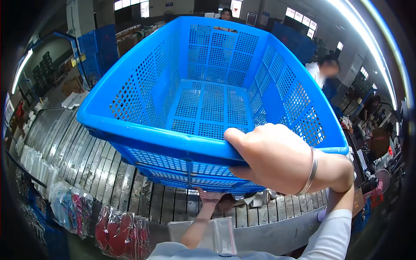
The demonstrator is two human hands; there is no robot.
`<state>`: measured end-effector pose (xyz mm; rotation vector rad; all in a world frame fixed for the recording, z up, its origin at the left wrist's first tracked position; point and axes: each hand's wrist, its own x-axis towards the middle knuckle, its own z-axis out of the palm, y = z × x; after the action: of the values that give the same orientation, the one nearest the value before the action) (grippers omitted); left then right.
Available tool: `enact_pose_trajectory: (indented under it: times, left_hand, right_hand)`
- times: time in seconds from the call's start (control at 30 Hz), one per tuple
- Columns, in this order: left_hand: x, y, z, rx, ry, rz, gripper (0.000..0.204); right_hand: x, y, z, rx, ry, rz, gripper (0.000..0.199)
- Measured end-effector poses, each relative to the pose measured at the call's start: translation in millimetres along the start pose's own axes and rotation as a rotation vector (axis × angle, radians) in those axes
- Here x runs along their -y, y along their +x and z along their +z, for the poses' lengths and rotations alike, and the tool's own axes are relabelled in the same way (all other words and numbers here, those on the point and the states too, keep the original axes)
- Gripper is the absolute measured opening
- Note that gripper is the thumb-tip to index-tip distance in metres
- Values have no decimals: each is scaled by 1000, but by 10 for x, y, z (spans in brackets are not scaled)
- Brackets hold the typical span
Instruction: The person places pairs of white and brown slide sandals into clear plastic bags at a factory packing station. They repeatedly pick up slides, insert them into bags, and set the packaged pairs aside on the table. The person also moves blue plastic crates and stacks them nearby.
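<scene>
A large blue plastic crate [190, 145] with perforated walls fills the middle of the view, tilted so that its bare inside faces me. My right hand [277, 156] is closed over the near rim, right of centre, thumb on top and fingers below the lip. A metal bangle circles that wrist. Reaching up from the lower edge, my left hand [210, 195] meets the crate's underside; its fingers are hidden there. The crate is held above a slatted metal conveyor [102, 173].
Clear bags with red items [119, 232] hang at the conveyor's near side, beside bags with blue and pink items [71, 208]. Flat clear bags [223, 234] lie by my left forearm. One person [318, 73] is at the right, another [225, 14] beyond the crate.
</scene>
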<state>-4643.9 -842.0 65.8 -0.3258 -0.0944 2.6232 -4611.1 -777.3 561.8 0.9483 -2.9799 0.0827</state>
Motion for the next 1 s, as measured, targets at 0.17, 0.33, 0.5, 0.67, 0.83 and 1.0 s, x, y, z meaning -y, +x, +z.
enact_pose_trajectory:
  times: [0.17, 0.33, 0.5, 0.67, 0.83, 1.0]
  left_hand:
    - [-91, 96, -107, 14, -13, -6, 105]
    - [-92, 165, -179, 21, -40, -1, 104]
    - [-66, 139, -241, 28, -71, 16, 104]
    - [-108, 182, -247, 45, -81, 28, 104]
    - [-293, 277, -88, 81, -58, 70, 103]
    - [-351, 423, 338, 111, -178, -35, 103]
  right_hand:
    - [-27, 243, 130, 59, -12, 37, 31]
    - [-23, 331, 228, 103, -22, 28, 28]
    - [64, 335, 192, 177, -2, 39, 20]
    - [116, 310, 137, 179, -25, 54, 22]
    - [18, 486, 48, 115, -85, 16, 28]
    - [-313, 804, -174, 62, -12, 62, 26]
